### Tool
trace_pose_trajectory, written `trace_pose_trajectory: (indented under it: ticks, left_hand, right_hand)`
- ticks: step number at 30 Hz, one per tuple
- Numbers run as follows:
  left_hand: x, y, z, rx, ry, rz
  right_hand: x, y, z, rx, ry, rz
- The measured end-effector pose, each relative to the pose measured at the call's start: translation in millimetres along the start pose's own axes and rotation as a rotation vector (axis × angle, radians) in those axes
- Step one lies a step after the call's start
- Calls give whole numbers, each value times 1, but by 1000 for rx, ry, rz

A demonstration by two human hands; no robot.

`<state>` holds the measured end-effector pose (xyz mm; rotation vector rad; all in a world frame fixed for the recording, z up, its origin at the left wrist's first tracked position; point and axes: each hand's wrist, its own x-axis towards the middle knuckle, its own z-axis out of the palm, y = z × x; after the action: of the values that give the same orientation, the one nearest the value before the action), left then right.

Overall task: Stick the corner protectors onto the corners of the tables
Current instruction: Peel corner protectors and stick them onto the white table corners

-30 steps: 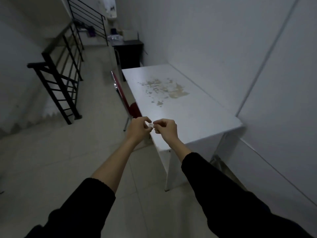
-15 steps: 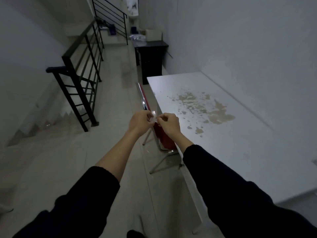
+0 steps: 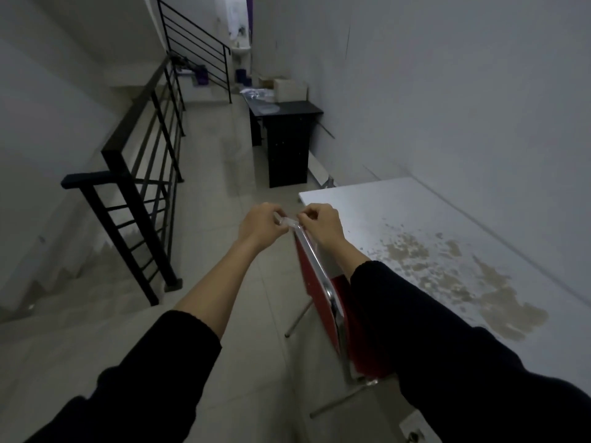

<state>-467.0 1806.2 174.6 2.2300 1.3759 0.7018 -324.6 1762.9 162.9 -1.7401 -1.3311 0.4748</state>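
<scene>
Both my hands are held out in front of me, close together, above the floor and left of the white table (image 3: 415,219). My left hand (image 3: 260,223) and my right hand (image 3: 321,223) each pinch one end of a small clear corner protector (image 3: 287,221) between the fingertips. The table's worn top has peeling brownish patches, and its far left corner lies just right of my right hand. A black table (image 3: 287,110) stands farther back against the wall.
A red folding chair (image 3: 319,282) with a metal frame stands against the white table's left side, under my right arm. A black stair railing (image 3: 134,174) guards the stairwell on the left. Boxes and clear bags lie on the black table.
I have walked forward along the white table; its far corner is now close to my hands. Both hands keep pinching the protector.
</scene>
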Motion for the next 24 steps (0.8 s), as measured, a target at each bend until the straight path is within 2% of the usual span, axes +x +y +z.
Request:
trace_pose_trajectory:
  ticks: [7, 13, 20, 24]
  left_hand:
    - [163, -75, 4, 34, -62, 30]
    - [308, -124, 12, 4, -158, 72]
    - [439, -147, 64, -28, -314, 194]
    - [522, -155, 95, -49, -396, 319]
  right_hand:
    - [155, 28, 69, -48, 47, 73]
    - [275, 45, 104, -78, 121, 263]
    - [368, 79, 131, -104, 179, 423]
    - [426, 100, 140, -132, 270, 509]
